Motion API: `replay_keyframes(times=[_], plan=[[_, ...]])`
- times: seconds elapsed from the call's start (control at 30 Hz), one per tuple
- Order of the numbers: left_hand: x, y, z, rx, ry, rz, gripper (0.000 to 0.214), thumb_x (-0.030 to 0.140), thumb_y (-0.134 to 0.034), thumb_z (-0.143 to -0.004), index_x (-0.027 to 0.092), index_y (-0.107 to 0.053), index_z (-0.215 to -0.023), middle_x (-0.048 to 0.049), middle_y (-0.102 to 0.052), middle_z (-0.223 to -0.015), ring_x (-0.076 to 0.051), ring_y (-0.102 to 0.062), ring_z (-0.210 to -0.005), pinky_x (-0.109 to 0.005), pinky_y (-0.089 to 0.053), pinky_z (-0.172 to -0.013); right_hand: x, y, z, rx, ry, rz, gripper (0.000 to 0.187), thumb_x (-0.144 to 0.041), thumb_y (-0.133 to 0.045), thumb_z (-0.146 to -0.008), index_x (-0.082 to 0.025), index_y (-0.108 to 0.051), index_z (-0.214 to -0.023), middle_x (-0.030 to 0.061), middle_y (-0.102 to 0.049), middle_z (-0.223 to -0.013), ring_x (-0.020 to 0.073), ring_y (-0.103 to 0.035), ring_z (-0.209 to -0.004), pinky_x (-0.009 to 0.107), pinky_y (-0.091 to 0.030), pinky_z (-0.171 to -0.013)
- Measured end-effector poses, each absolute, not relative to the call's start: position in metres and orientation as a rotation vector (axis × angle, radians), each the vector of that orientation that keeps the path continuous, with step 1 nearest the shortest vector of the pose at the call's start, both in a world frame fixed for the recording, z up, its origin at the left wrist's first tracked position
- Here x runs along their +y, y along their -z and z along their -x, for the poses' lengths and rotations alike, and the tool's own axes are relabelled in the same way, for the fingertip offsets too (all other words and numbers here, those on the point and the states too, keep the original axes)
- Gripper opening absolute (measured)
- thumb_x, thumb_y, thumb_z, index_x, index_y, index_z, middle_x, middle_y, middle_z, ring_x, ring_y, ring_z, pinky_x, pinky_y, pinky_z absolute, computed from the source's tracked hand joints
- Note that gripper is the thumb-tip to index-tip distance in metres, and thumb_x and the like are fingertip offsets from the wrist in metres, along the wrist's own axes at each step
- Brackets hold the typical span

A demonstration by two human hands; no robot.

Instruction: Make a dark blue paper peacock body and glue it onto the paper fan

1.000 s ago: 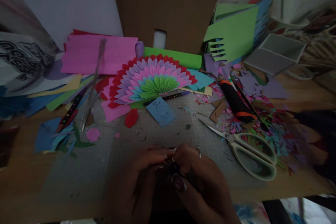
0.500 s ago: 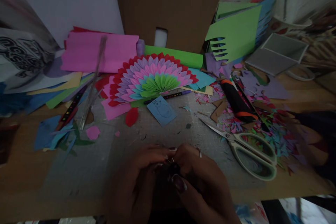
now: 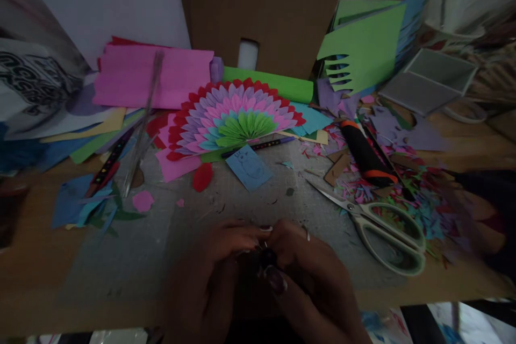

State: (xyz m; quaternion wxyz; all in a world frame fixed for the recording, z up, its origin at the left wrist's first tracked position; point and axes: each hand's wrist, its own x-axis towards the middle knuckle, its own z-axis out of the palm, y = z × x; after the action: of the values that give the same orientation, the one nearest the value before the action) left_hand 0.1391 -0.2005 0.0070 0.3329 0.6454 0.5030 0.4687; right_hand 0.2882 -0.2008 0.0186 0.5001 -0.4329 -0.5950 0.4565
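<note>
Gripping dark object (image 3: 267, 257) with right hand (image 3: 316, 269), curling left hand (image 3: 215, 260) beside it, not showing clearly whether grasping.

Small dark object (image 3: 268, 257), perhaps rounded, mostly hidden, held at lower centre

bold black lettering (image 3: 30, 83) on a white bag (image 3: 40, 94), distorted and dim, words not legible

A wooden tabletop (image 3: 36, 290) carries a grey cutting mat (image 3: 137, 258), blue paper pieces (image 3: 70, 204) at left, multicoloured paper clippings (image 3: 433, 215) heaped at right, and pale-handled scissors (image 3: 351, 207) beside the heap.
</note>
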Motion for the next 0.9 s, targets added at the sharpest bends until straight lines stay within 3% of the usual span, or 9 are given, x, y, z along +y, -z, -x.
replay_keyframes(times=[0.2,0.57,0.9], plan=[[-0.2019,-0.0061,-0.1414,1.338,-1.26,-1.634,0.033,0.01,-0.048,-0.095,0.035,-0.068,-0.099,0.0117,-0.082,-0.1,-0.011,-0.074,-0.093,-0.024,-0.054,-0.094,-0.1998,-0.0207,-0.2883,-1.429,-1.134,1.033,0.02,-0.014,-0.056,-0.088,-0.023,-0.043,-0.076,-0.0065,-0.049,-0.071,0.0087,-0.049,-0.064,0.02,-0.037,-0.056],[-0.2026,-0.007,-0.1438,1.366,-1.277,-1.576,0.028,0.014,-0.05,-0.096,0.035,-0.069,-0.096,0.0135,-0.082,-0.099,-0.009,-0.074,-0.093,-0.019,-0.051,-0.093,-0.1996,-0.0197,-0.289,-1.436,-1.141,1.034,0.021,-0.014,-0.056,-0.088,-0.023,-0.043,-0.075,-0.0061,-0.049,-0.072,0.0094,-0.048,-0.063,0.021,-0.037,-0.055],[-0.203,-0.0067,-0.1435,1.382,-1.259,-1.561,0.031,0.013,-0.051,-0.094,0.037,-0.071,-0.096,0.013,-0.082,-0.097,-0.012,-0.074,-0.092,-0.025,-0.054,-0.092,-0.2011,-0.0194,-0.2896,-1.446,-1.139,1.028,0.02,-0.014,-0.054,-0.09,-0.024,-0.043,-0.076,-0.0062,-0.048,-0.074,0.0091,-0.048,-0.065,0.02,-0.037,-0.056]])
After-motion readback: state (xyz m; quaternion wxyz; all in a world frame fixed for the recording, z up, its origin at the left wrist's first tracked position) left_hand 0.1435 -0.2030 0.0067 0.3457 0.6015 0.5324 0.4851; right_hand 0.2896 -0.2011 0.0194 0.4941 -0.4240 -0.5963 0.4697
